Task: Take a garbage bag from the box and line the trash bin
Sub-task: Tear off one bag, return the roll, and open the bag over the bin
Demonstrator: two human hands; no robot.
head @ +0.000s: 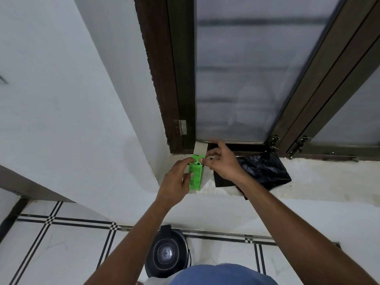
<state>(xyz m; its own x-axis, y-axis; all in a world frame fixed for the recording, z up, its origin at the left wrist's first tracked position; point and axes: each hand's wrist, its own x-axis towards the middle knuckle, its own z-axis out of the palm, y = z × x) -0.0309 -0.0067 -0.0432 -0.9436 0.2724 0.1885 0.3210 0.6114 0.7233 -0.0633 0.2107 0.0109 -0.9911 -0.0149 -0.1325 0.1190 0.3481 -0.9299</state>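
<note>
White-walled corner, pale stone window ledge [320,177] under a dark-framed frosted window [242,79], tiled floor below. On the ledge, left hand [174,182] is wrapped around the green box [195,177], fingers closed on its body; right hand [223,161] pinches the box's top flaps [197,158] between thumb and forefinger, other fingers spread loose. Box stands nearly upright, long axis vertical, opening up toward the window, a pale inner flap [200,148] folded back behind it. Looks like thin carton: light, crushable, so hold the side walls gently and work at the flaps. Just right of the box, touching the right wrist area, a black garbage bag [267,171] lies crumpled on the ledge, partly overhanging the front edge. Film looks soft, slippery, near weightless; pinch an edge or bunch it, no stiffness to push with. Well below the box, on the floor, the dark round trash bin [167,254], lid shut, no liner visible.
</note>
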